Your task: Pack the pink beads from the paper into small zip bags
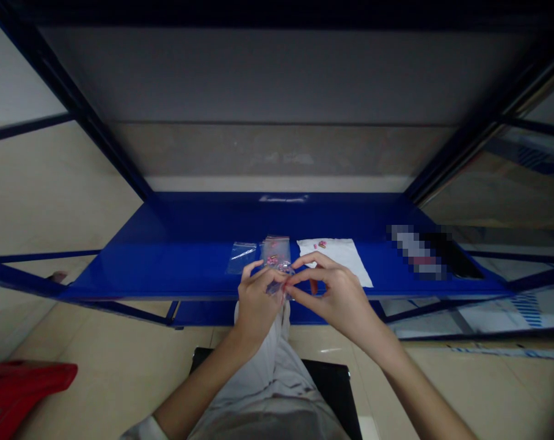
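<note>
Between my two hands, just over the shelf's front edge, is a small clear plastic bag (pixel 277 287). My left hand (pixel 261 296) is closed on its left side. The thumb and forefinger of my right hand (pixel 329 287) pinch together at its right side, where a bit of pink shows; my fingers hide most of it. Right behind lies another clear bag (pixel 277 247) with small pink pieces in it. An apparently empty clear zip bag (pixel 241 258) lies flat to the left. On a white sheet (pixel 345 253) to the right rest several small pink pieces (pixel 321 244).
The blue metal shelf (pixel 167 244) has uprights at both sides and a panel behind. A dark flat object (pixel 455 256) lies at its right end, beside a blurred-out patch. A red plastic object (pixel 24 391) stands on the floor at lower left.
</note>
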